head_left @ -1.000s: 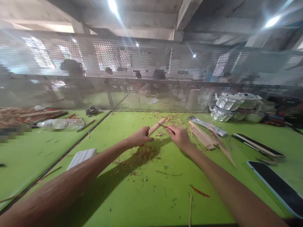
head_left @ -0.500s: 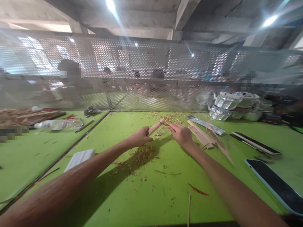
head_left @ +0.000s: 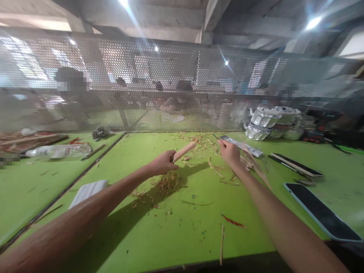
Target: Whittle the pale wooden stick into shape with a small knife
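Observation:
My left hand is closed round one end of a pale wooden stick, whose free end points forward and right over the table. To its right, my right hand is closed on a small carving knife; only a short thin part shows beyond the fingers and the handle is hidden. The knife is apart from the stick. Curled wood shavings are scattered below the left hand, and more shavings lie behind the stick. Thin wooden pieces rest partly behind my right forearm.
A perforated metal screen runs along the back of the green table. Foil-wrapped objects, a power drill and a phone are at right. A plastic bottle and a white block are at left.
The knife has come off the end of the wooden stick, my right hand moving away to the right. My left hand still holds the stick. The view has shifted slightly right.

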Motion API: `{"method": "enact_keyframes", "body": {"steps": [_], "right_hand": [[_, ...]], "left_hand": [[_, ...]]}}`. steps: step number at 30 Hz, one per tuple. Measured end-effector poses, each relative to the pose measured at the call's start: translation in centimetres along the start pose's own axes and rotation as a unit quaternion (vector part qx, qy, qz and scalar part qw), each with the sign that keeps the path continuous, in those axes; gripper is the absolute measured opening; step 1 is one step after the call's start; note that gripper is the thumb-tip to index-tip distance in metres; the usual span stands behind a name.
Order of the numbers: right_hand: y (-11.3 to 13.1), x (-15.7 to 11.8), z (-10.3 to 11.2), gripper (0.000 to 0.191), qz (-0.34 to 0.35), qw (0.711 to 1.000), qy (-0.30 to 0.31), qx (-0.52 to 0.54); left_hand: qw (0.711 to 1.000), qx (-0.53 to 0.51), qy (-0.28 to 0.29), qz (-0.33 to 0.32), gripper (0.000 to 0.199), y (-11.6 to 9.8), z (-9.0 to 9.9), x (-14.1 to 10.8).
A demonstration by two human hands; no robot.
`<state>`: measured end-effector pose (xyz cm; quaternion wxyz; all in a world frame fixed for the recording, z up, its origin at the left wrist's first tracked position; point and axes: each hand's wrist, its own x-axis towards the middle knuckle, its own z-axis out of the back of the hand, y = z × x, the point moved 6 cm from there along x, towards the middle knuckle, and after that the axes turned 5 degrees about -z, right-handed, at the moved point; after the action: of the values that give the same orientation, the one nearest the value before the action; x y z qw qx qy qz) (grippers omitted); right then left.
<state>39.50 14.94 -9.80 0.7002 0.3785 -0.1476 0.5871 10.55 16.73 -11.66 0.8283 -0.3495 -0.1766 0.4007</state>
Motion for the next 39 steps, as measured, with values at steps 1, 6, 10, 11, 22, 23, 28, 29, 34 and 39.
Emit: {"method": "enact_keyframes", "body": {"steps": [1, 6, 10, 11, 22, 23, 28, 29, 34, 39], "right_hand": [[-0.1, 0.2, 0.4, 0.044, -0.005, 1.0, -0.009, -0.001], [3.5, -0.9, 0.0, 0.039, 0.055, 0.997, 0.023, 0.042], [6.6, -2.7, -0.6, 0.034, 0.111, 0.989, 0.055, 0.079], [7.1, -3.1, -0.7, 0.033, 0.123, 0.987, 0.062, 0.082], [7.5, -3.9, -2.1, 0.034, 0.174, 0.98, 0.079, 0.053], [7.3, -3.8, -2.2, 0.033, 0.175, 0.98, 0.082, 0.052], [6.7, -3.6, -2.4, 0.032, 0.18, 0.981, 0.068, 0.034], [6.6, -3.6, -2.4, 0.031, 0.181, 0.981, 0.067, 0.031], [6.7, -3.7, -2.5, 0.033, 0.188, 0.979, 0.07, 0.023], [6.6, -3.6, -2.4, 0.036, 0.184, 0.981, 0.066, 0.004]], "left_hand": [[1.0, -0.001, -0.001, 0.004, 0.026, 0.1, 0.0, 0.0], [1.0, 0.012, 0.003, 0.018, 0.023, 0.4, -0.2, 0.0], [0.998, 0.059, -0.019, 0.014, 0.022, 0.3, 0.0, 0.2], [0.996, 0.086, -0.033, 0.011, 0.024, 0.3, 0.1, 0.3], [0.977, 0.193, -0.079, 0.039, 0.022, -0.4, 0.6, 0.1], [0.977, 0.193, -0.077, 0.042, 0.02, -0.4, 0.5, 0.1], [0.979, 0.187, -0.066, 0.044, 0.016, -0.3, 0.4, 0.4], [0.979, 0.187, -0.067, 0.044, 0.016, -0.3, 0.4, 0.5], [0.978, 0.192, -0.061, 0.048, 0.018, -0.1, 0.2, 0.7], [0.978, 0.192, -0.056, 0.052, 0.015, -0.1, 0.2, 0.8]]}}
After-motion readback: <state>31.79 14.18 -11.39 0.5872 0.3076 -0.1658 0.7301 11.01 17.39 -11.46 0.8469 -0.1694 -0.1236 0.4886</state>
